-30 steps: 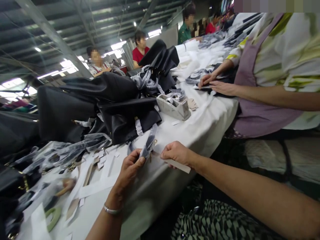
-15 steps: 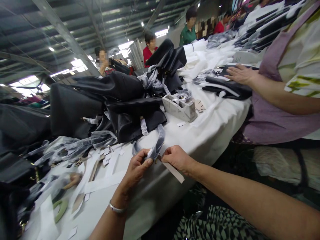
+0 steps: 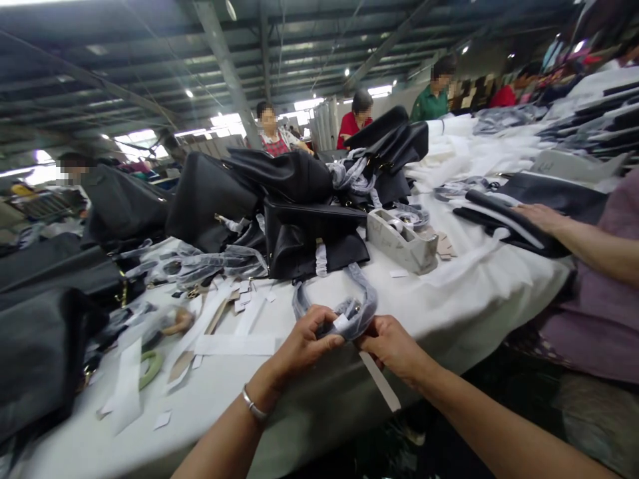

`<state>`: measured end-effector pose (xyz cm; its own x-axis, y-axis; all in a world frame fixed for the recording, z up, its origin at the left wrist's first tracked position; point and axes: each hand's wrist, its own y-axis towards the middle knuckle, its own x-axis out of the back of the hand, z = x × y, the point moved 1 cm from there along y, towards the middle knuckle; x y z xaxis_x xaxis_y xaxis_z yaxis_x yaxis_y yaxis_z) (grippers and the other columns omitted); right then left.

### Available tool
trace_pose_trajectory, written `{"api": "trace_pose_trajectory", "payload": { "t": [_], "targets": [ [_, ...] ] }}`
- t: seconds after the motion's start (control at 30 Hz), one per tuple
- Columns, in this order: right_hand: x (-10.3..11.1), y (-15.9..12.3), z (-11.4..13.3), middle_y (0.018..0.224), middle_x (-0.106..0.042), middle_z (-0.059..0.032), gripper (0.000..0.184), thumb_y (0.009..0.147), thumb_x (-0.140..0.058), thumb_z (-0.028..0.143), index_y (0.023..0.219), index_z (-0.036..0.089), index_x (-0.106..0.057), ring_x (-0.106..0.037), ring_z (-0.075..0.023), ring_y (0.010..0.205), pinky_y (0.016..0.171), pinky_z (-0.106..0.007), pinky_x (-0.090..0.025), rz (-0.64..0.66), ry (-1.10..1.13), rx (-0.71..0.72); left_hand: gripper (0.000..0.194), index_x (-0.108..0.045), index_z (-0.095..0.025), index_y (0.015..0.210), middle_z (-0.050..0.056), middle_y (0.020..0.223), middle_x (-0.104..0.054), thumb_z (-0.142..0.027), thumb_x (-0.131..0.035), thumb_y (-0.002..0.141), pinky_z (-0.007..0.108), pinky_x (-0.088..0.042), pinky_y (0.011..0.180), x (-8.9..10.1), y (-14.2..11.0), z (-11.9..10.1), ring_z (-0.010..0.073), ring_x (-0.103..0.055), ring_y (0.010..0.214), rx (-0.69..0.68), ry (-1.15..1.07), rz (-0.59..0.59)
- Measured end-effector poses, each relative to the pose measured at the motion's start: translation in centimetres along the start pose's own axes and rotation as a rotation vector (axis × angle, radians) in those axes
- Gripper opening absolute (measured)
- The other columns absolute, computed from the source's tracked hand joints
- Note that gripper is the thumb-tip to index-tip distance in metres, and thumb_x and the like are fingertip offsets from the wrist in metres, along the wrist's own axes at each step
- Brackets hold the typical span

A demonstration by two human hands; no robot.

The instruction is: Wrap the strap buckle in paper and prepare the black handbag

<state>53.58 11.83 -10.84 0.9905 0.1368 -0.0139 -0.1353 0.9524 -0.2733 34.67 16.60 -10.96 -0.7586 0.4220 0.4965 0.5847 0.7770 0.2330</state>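
Note:
My left hand [image 3: 304,342] and my right hand [image 3: 392,347] meet over the front of the white-covered work table [image 3: 319,406]. Both grip a curved handbag handle wrapped in clear plastic [image 3: 360,307], which arcs up between them. Its lower part is hidden by my fingers. A small white tag [image 3: 341,322] shows at my left fingertips. A beige card strip [image 3: 380,382] sticks out below my right hand. A silver bangle [image 3: 254,405] circles my left wrist. A black leather handbag [image 3: 314,233] stands just beyond the handle.
Several black handbags and plastic wrapping are heaped along the table. A grey tape dispenser [image 3: 402,243] stands to the right. Paper scraps [image 3: 234,344] lie left of my hands. A co-worker's hand [image 3: 539,216] rests on black leather pieces [image 3: 509,221]. Other workers sit beyond.
My hands have come together, with the right hand now also gripping the wrapped handle. The view has swung, shifting the table scene rightward. The co-worker's hand has moved right.

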Motion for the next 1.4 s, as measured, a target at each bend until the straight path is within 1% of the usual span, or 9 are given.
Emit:
{"api": "trace_pose_trajectory", "payload": {
  "t": [0.23, 0.4, 0.57, 0.67, 0.77, 0.9, 1.13, 1.27, 1.4],
  "targets": [
    [-0.7, 0.5, 1.0, 0.052, -0.054, 0.0038, 0.011, 0.060, -0.061, 0.018, 0.069, 0.013, -0.065, -0.041, -0.0070, 0.043, 0.040, -0.019, -0.031, -0.046, -0.024, 0.001, 0.042, -0.063, -0.016, 0.107, 0.008, 0.103, -0.057, -0.050, -0.063, 0.082, 0.033, -0.039, 0.092, 0.2, 0.2, -0.1, 0.0236, -0.052, 0.101, 0.002, -0.031, -0.004],
    [-0.8, 1.1, 1.1, 0.049, -0.052, 0.0045, 0.006, 0.062, -0.060, 0.015, 0.066, 0.012, -0.064, -0.040, -0.0055, 0.041, 0.037, -0.017, -0.031, -0.107, -0.051, 0.037, 0.039, -0.061, -0.016, 0.101, 0.005, 0.095, -0.055, -0.050, -0.061, 0.082, 0.031, -0.040, 0.086, 0.3, 0.2, 0.2, 0.0207, -0.050, 0.093, 0.050, -0.001, 0.005],
    [0.8, 0.9, 1.4, 0.075, -0.065, -0.0027, 0.017, 0.071, -0.061, 0.021, 0.085, 0.012, -0.064, -0.053, -0.0080, 0.046, 0.035, -0.017, -0.040, -0.153, -0.013, -0.037, 0.037, -0.058, -0.016, 0.098, 0.004, 0.094, -0.052, -0.050, -0.061, 0.083, 0.029, -0.039, 0.083, 0.3, -0.1, 0.0, 0.0192, -0.049, 0.090, 0.050, -0.035, -0.001],
    [1.0, 0.8, 1.6, 0.084, -0.067, -0.0050, 0.019, 0.069, -0.063, 0.019, 0.087, 0.012, -0.063, -0.055, -0.0075, 0.048, 0.033, -0.016, -0.041, -0.025, 0.000, -0.093, 0.039, -0.058, -0.016, 0.098, 0.004, 0.094, -0.051, -0.052, -0.060, 0.083, 0.030, -0.039, 0.082, 0.3, -0.1, 0.0, 0.0192, -0.048, 0.089, 0.032, -0.013, 0.011],
    [0.3, 1.0, 1.7, 0.077, -0.066, -0.0035, 0.020, 0.068, -0.059, 0.016, 0.087, 0.011, -0.064, -0.054, -0.0068, 0.045, 0.030, -0.015, -0.035, 0.074, -0.016, -0.112, 0.043, -0.058, -0.016, 0.098, 0.004, 0.094, -0.051, -0.056, -0.059, 0.083, 0.030, -0.040, 0.082, 0.3, -0.1, 0.2, 0.0194, -0.047, 0.090, 0.016, -0.006, 0.012],
    [0.0, 1.5, 1.7, 0.061, -0.058, 0.0012, 0.018, 0.064, -0.060, 0.016, 0.080, 0.011, -0.065, -0.046, -0.0042, 0.040, 0.029, -0.013, -0.024, 0.078, -0.044, -0.134, 0.044, -0.058, -0.016, 0.098, 0.005, 0.095, -0.051, -0.056, -0.059, 0.083, 0.030, -0.039, 0.083, 0.3, -0.2, 0.3, 0.0190, -0.048, 0.090, -0.010, -0.013, 0.005],
    [1.3, 2.3, 1.8, 0.055, -0.052, 0.0039, 0.013, 0.061, -0.062, 0.022, 0.070, 0.014, -0.059, -0.044, -0.0057, 0.042, 0.032, -0.015, -0.026, 0.154, -0.083, -0.103, 0.042, -0.059, -0.016, 0.097, 0.006, 0.099, -0.052, -0.055, -0.059, 0.084, 0.032, -0.039, 0.087, 0.3, -0.4, -0.2, 0.0201, -0.048, 0.094, -0.026, -0.064, 0.042],
    [1.0, 3.1, 1.6, 0.049, -0.047, 0.0050, 0.015, 0.063, -0.065, 0.028, 0.065, 0.016, -0.056, -0.042, -0.0075, 0.044, 0.038, -0.018, -0.033, 0.147, -0.194, 0.013, 0.043, -0.059, -0.016, 0.097, 0.006, 0.099, -0.052, -0.057, -0.057, 0.085, 0.031, -0.040, 0.088, 0.5, -0.6, 0.1, 0.0198, -0.049, 0.094, -0.040, -0.069, 0.013],
    [1.0, 3.4, 1.1, 0.046, -0.044, 0.0053, 0.005, 0.065, -0.057, 0.021, 0.063, 0.017, -0.054, -0.039, -0.0073, 0.042, 0.040, -0.018, -0.034, 0.084, -0.334, 0.130, 0.046, -0.059, -0.016, 0.097, 0.006, 0.096, -0.052, -0.060, -0.057, 0.084, 0.031, -0.040, 0.085, 0.6, -0.6, 0.0, 0.0199, -0.049, 0.092, -0.030, -0.064, 0.012]
  ]
}}
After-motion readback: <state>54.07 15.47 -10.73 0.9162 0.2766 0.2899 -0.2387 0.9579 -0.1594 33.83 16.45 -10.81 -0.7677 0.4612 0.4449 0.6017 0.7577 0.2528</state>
